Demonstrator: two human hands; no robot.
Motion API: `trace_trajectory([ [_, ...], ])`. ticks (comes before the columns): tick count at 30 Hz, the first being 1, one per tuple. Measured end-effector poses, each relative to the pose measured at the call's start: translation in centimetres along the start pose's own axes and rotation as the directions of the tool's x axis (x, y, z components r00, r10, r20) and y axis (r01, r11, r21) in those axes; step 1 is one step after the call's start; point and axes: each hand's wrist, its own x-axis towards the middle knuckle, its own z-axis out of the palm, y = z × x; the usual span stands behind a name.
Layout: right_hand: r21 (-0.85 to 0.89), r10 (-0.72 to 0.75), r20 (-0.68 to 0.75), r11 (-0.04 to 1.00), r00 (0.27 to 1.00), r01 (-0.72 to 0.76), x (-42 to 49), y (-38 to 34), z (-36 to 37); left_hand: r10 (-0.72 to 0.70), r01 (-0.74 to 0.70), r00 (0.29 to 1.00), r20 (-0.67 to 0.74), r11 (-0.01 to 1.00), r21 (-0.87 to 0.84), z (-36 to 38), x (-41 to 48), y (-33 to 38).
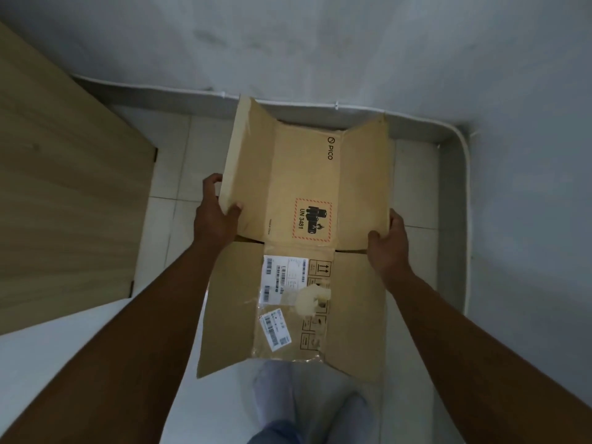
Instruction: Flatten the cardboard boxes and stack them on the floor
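Note:
A brown cardboard box [304, 174], opened out almost flat, hangs in front of me above the tiled floor [169, 174]. It carries a PICO logo, a red-bordered UN 3481 battery label and white shipping labels on its near panel. My left hand [217, 216] grips the edge of the box's left flap, thumb on top. At the right flap's near corner my right hand [389, 241] holds the box in the same way. Both side flaps tilt upward. A lump of torn tape sticks to the near panel.
A wooden furniture panel [64, 187] stands at the left. The grey wall [320, 43] runs close behind the box, with a white cable [463, 155] along its base and around the right corner. My legs in light trousers [288, 411] show below the box.

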Motion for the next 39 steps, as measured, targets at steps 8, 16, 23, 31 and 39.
trace_trajectory([
  [8, -0.044, -0.091, -0.095, 0.995, 0.991, 0.087, 9.7, 6.4, 5.8, 0.032, -0.032, 0.998, -0.061, 0.999, -0.002, 7.0, 6.9, -7.0],
  [16, -0.387, -0.096, -0.119, 0.921, 0.988, 0.043, 13.1, 10.7, 7.9, 0.057, -0.002, 0.980, -0.192, 0.961, 0.275, 9.2, 9.7, -11.2],
  [23, -0.327, -0.130, -0.170, 0.943, 0.977, 0.069, 12.7, 11.1, 9.1, -0.075, 0.179, 0.961, -0.266, 0.902, 0.393, 10.5, 9.7, -11.2],
  [31, -0.296, -0.070, -0.255, 0.955, 0.964, -0.009, 12.5, 10.6, 11.4, -0.145, 0.228, 0.953, -0.267, 0.922, 0.314, 11.7, 10.2, -10.9],
  [39, -0.274, 0.103, -0.146, 0.952, 0.984, -0.140, 12.0, 8.1, 10.8, -0.213, 0.230, 0.973, -0.087, 0.904, 0.361, 9.8, 10.5, -9.7],
])
